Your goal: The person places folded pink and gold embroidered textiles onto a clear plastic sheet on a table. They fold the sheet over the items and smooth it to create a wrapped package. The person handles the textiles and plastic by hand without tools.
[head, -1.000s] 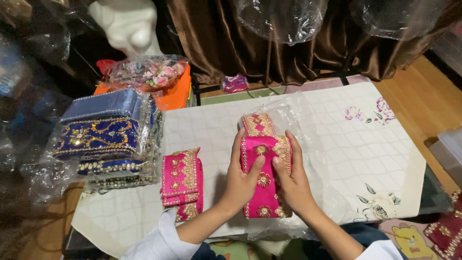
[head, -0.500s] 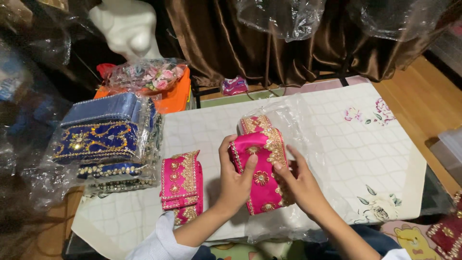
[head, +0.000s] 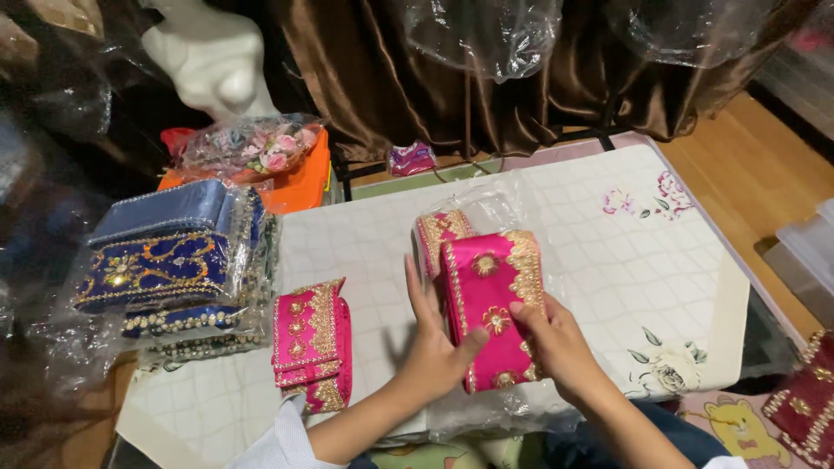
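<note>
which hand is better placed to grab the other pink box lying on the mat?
Left, probably. The left hand sits on the held pink box's left side, nearest the second pink box on the mat. The right hand is farther away.

A home craft workspace: a brown curtain (head: 417, 78), wooden floor (head: 738, 174), and plastic-wrapped ornate boxes (head: 165, 260) beside a quilted mat (head: 608, 252).

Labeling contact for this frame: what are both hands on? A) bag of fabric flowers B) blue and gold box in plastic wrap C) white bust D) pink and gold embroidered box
D: the left hand and right hand grip the pink and gold embroidered box from either side, above the white quilted mat.
</note>
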